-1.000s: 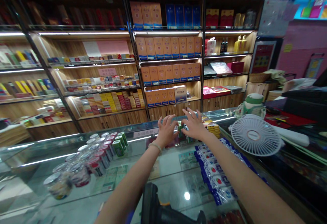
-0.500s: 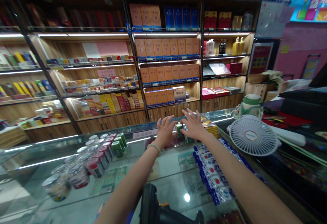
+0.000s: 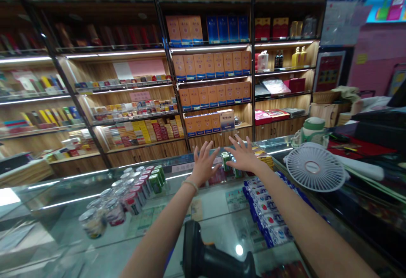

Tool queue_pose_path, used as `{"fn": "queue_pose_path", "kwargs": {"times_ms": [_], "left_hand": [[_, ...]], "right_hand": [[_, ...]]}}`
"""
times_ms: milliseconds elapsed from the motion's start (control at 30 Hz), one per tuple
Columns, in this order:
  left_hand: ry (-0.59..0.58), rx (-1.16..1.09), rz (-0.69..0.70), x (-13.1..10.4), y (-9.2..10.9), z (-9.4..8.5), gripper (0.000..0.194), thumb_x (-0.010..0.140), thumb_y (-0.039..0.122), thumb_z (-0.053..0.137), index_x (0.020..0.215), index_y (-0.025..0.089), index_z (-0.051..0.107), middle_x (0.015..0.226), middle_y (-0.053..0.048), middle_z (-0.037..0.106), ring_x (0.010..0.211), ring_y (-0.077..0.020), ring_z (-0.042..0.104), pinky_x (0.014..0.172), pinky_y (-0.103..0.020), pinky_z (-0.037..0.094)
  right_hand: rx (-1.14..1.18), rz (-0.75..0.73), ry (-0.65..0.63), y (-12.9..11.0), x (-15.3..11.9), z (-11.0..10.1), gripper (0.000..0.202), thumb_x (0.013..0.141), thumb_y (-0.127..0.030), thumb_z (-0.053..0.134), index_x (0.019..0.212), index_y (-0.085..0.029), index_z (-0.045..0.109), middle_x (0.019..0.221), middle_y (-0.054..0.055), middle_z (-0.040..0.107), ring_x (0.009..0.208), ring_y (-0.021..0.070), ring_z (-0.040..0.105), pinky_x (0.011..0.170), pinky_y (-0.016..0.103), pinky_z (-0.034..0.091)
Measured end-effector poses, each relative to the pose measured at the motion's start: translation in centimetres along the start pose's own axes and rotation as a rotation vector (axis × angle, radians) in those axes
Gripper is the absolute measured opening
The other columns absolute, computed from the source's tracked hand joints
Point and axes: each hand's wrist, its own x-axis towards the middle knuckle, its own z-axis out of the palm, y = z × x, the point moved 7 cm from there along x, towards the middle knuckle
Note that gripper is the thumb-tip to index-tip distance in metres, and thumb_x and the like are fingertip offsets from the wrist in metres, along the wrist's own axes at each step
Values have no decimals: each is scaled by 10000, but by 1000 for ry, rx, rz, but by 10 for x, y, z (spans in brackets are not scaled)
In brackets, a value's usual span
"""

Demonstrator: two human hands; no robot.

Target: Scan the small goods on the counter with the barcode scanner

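Observation:
My left hand point(image 3: 204, 164) hovers over the glass counter with its fingers spread and nothing in it; a pale bracelet circles the wrist. Just right of it, small green cans point(image 3: 225, 162) stand upright, partly hidden by my right hand point(image 3: 243, 156). That hand is also spread, right beside the cans; whether it touches one I cannot tell. Yellow packs point(image 3: 265, 158) sit behind the right wrist. Under the right forearm lie blue-and-white snack packets point(image 3: 265, 212). A black handheld scanner point(image 3: 215, 254) stands close to me between the forearms.
Rows of cans and jars point(image 3: 131, 197) occupy the counter's left side. At the right are a white fan point(image 3: 314, 167) and a green-and-white jug point(image 3: 312, 130). Beyond the counter point(image 3: 215, 210), wooden shelves hold orange boxes point(image 3: 209, 64) and cigarette packs point(image 3: 146, 132).
The view has swung slightly left, so the counter goods appear further right. My left hand's fingers are straighter, and more of the green cans shows between the hands.

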Motion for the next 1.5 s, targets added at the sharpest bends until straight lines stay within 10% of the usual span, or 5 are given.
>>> {"fn": "queue_pose_path", "kwargs": {"times_ms": [700, 1000, 1500], "left_hand": [[88, 169, -132, -49, -66, -126, 551, 892, 487, 605, 1416, 330, 536, 1568, -107, 408, 1465, -341, 295, 1206, -575, 101], [-35, 229, -407, -74, -135, -192, 451, 870, 471, 650, 1293, 316, 638, 1568, -97, 376, 1470, -345, 252, 1190, -583, 170], [-456, 104, -684, -134, -196, -154, 377, 786, 441, 733, 1152, 352, 707, 1641, -59, 250, 1531, -363, 97, 1194, -625, 109]], "right_hand": [[76, -183, 255, -73, -2, -57, 558, 908, -585, 557, 1402, -324, 546, 1628, 92, 309, 1515, 318, 167, 1187, 600, -5], [119, -93, 333, -89, 8, -67, 426, 956, -490, 511, 1318, -291, 614, 1546, 83, 450, 1452, 305, 290, 1165, 567, 116], [262, -238, 149, -231, 61, -28, 409, 932, -451, 563, 1319, -328, 606, 1567, 72, 424, 1468, 309, 274, 1150, 602, 143]]}}
